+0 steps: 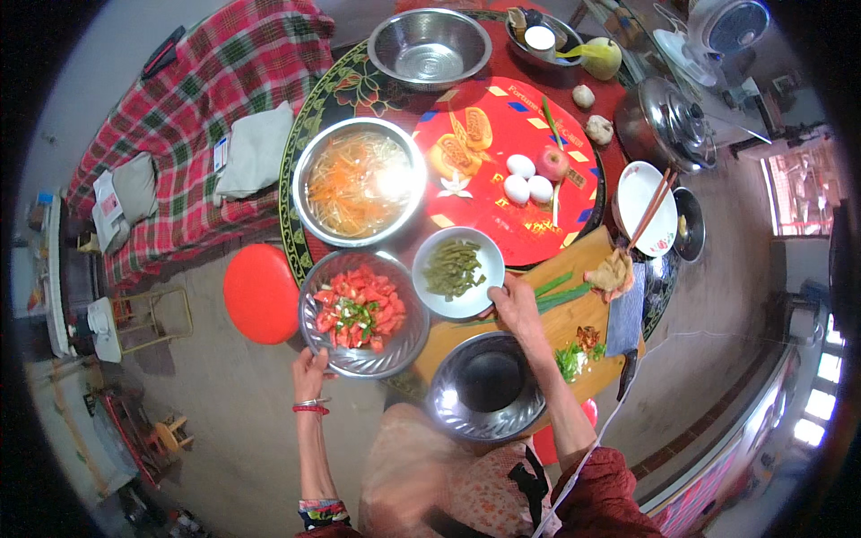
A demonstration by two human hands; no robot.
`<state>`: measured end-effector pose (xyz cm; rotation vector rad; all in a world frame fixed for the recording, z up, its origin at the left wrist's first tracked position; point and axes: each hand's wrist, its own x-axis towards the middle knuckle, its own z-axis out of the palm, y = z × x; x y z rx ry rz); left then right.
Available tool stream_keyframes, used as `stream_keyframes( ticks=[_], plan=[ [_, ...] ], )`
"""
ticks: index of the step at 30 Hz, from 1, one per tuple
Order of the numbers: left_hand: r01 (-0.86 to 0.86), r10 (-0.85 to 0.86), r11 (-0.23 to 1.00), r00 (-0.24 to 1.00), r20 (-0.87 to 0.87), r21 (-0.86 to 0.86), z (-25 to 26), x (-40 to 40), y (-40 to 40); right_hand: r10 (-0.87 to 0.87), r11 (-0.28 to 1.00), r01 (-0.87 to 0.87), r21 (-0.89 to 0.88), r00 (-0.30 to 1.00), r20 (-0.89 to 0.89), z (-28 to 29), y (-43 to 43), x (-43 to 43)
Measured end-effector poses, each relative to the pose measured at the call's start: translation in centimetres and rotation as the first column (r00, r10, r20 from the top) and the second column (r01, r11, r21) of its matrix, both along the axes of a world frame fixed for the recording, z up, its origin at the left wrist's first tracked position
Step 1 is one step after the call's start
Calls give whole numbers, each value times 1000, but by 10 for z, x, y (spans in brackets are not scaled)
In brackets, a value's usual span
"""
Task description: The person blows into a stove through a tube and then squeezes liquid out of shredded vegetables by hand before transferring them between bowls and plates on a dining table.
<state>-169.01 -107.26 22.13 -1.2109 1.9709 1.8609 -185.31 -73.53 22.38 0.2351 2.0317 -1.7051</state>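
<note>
My left hand (311, 370) grips the near-left rim of a metal bowl (420, 336) of chopped tomatoes (363, 296) topped with green pieces. With my right hand (516, 306) I pinch the right rim of a small pale bowl (496, 269) of cut green beans (454, 269). Below it, an empty metal bowl (488, 380) sits at the near edge of the wooden cutting board (551, 329). On the board lie spring onion stalks (562, 298), chopped greens (570, 361) and a cleaver (624, 316). Left of the egg group stands a steel basin (303, 195) of shredded vegetables in liquid.
White eggs (516, 189) and an apple (552, 163) rest on the red round mat (484, 235). Chopsticks (651, 210) lean on a white oval bowl (632, 195). A lidded pot (659, 128), an empty steel basin (430, 47) and a red stool (261, 294) surround them. A white cable (595, 444) crosses my right sleeve.
</note>
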Motion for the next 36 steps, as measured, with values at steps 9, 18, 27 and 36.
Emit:
stream_keyframes(
  ticks=[9,18,27,36],
  plan=[
    [-4,4,1000,1000,-5,12,-5,1,-1,-56,983,93,157,973,-225,-14,12,7],
    [-25,25,999,1000,-11,23,-8,7,1,-217,970,207,-123,974,-68,33,8,-52],
    [-16,16,1000,1000,2,-2,-10,9,3,-409,898,375,-230,904,-126,16,-37,-144],
    [-31,32,999,999,-10,33,-7,9,5,-508,835,475,-277,859,-60,-17,-47,-174]
  ],
)
